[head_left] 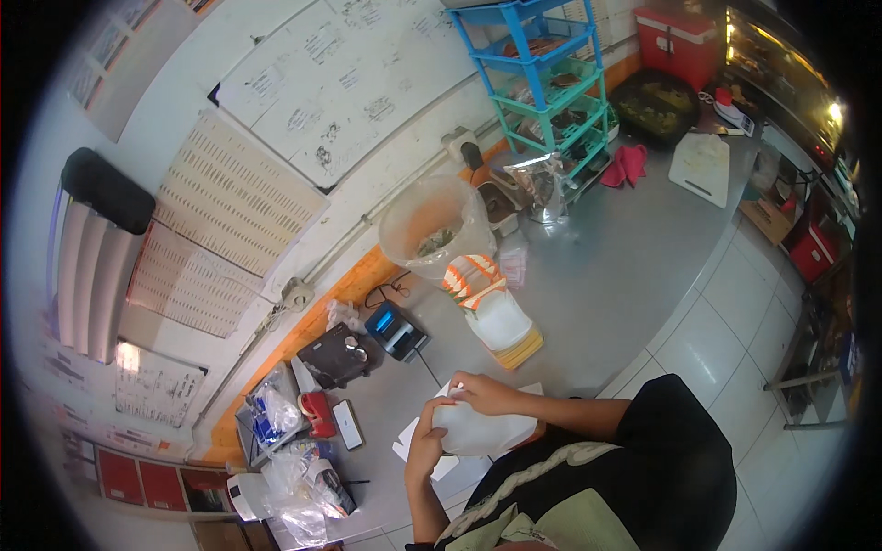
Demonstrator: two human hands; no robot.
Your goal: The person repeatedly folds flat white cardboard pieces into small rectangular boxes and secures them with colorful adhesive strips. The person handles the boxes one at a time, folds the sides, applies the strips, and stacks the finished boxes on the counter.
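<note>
Near the table's front edge, a white cardboard box (pixel 482 430) is partly folded, with loose flaps sticking out toward the left. My left hand (pixel 424 447) grips its left side, thumb on the inner face and fingers behind. On the far edge, my right hand (pixel 484 393) pinches the card with bent fingers. Some fingertips of both hands are hidden by the card. Just beyond my hands lies a stack of flat card pieces (pixel 507 331), white on top with yellow edges. Orange-and-white patterned card (pixel 473 280) rests at the stack's far end.
Behind the stack stands a plastic-lined bucket (pixel 432 234). Left are a small device with a lit screen (pixel 395 329), a phone (pixel 348 424) and a red stapler-like tool (pixel 317 415). Farther off are a blue-green shelf rack (pixel 542 101), pink cloth (pixel 625 166) and white cutting board (pixel 700 168).
</note>
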